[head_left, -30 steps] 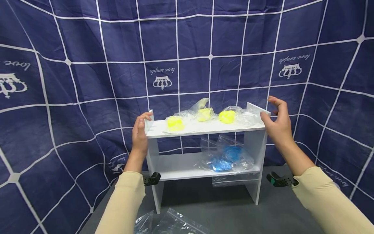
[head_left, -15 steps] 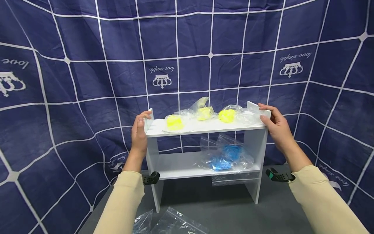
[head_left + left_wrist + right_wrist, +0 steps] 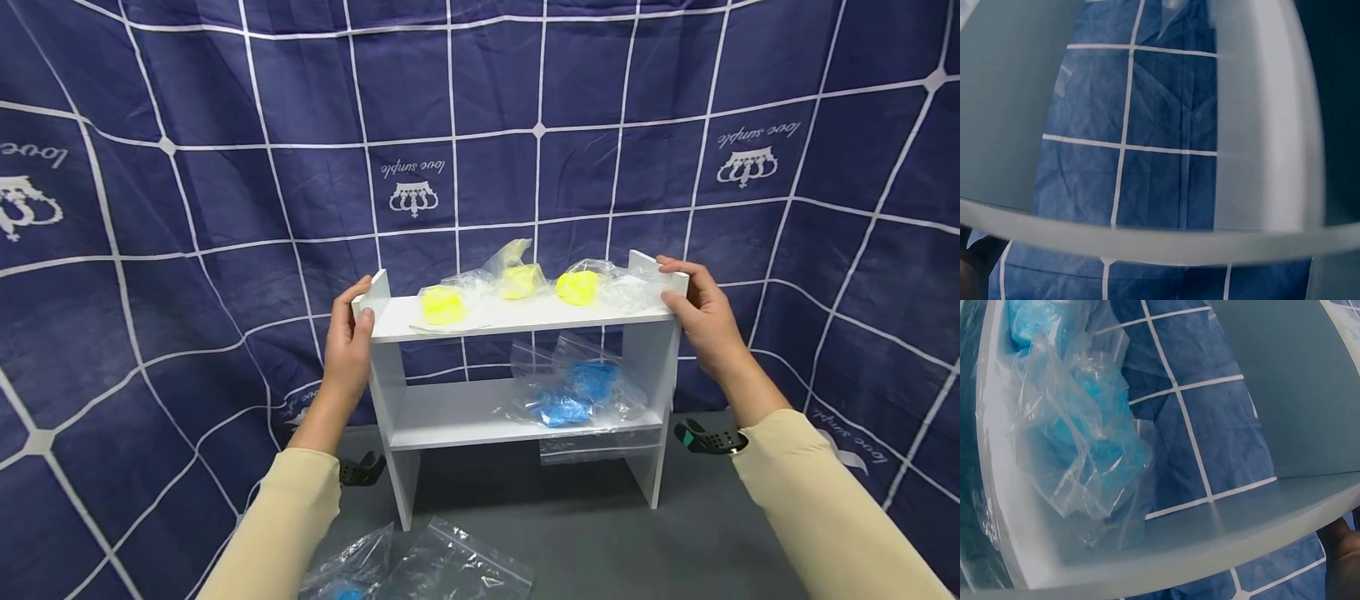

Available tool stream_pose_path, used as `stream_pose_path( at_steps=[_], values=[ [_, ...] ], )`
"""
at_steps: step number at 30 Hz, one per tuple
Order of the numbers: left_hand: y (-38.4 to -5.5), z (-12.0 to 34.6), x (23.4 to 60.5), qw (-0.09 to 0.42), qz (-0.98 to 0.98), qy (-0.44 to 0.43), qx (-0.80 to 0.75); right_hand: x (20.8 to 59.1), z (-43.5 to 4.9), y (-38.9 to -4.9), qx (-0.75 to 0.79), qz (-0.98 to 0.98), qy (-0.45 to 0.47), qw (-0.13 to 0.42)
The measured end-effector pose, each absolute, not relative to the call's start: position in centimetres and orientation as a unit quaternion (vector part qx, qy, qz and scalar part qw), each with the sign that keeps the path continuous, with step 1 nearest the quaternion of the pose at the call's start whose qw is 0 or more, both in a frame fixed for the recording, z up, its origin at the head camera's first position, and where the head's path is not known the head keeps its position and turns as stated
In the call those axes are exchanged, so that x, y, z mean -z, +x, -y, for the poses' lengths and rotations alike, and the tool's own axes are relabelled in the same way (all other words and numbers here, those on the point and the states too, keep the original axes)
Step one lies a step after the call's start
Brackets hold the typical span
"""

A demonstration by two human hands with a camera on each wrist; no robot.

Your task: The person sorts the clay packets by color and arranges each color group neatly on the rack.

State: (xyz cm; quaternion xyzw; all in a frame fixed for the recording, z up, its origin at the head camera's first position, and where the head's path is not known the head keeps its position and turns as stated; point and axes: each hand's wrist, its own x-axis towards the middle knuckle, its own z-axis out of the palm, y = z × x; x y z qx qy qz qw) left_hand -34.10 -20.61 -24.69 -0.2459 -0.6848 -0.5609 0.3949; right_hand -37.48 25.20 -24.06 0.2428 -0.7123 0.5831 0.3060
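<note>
A small white two-tier shelf point(image 3: 457, 410) stands on the dark grey surface. My left hand point(image 3: 347, 346) holds the top of its left side panel, thumb at the front edge and fingers on the outside. On the opposite side, my right hand point(image 3: 708, 317) grips the right panel's top, fingers over the edge and thumb in front. Three clear bags with yellow lumps point(image 3: 442, 305) lie along the top board. Bags with blue contents point(image 3: 562, 410) rest at the right of the lower board; the right wrist view shows the crumpled plastic point(image 3: 1085, 437) close up.
More clear zip bags point(image 3: 457, 562), one with something blue inside, lie on the grey surface point(image 3: 585, 558) in front. A zip bag's edge point(image 3: 600, 447) hangs below the lower board. A navy curtain point(image 3: 495, 92) with white grid lines surrounds the back and sides.
My right hand has closed from a spread pose onto the right panel. My left hand has slid outward, baring the left panel's front corner. The view has tilted slightly down.
</note>
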Motion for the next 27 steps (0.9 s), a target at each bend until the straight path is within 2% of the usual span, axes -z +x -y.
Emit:
stream_pose_path(
  at_steps=[4, 8, 11, 13, 15, 19, 23, 27],
  values=[
    [-31.5, 20.4, 25.1, 0.397, 0.715, -0.195, 0.541, 24.0, -25.2, -37.6, -0.585, 0.711, 0.239, 0.310],
    [-30.2, 21.1, 27.2, 0.447, 0.717, -0.168, 0.508, 24.0, -25.2, -37.5, -0.580, 0.711, 0.247, 0.312],
    [-29.3, 22.2, 29.4, 0.486, 0.741, -0.202, 0.416, 24.0, -25.1, -37.5, -0.577, 0.711, 0.256, 0.310],
    [-28.4, 22.8, 30.7, 0.482, 0.772, -0.247, 0.332, 24.0, -25.0, -37.6, -0.574, 0.714, 0.262, 0.304],
    [-27.4, 23.4, 32.0, 0.447, 0.807, -0.296, 0.248, 24.0, -24.9, -37.6, -0.570, 0.719, 0.263, 0.300],
    [-25.4, 23.8, 34.6, 0.296, 0.875, -0.354, 0.149, 24.2, -25.0, -37.6, -0.570, 0.721, 0.257, 0.299],
    [-23.9, 24.4, 37.1, 0.117, 0.906, -0.376, 0.153, 24.3, -25.3, -37.4, -0.569, 0.722, 0.251, 0.302],
    [-23.9, 25.1, 40.0, 0.012, 0.869, -0.461, 0.182, 24.2, -25.4, -37.3, -0.563, 0.730, 0.244, 0.300]
  ],
)
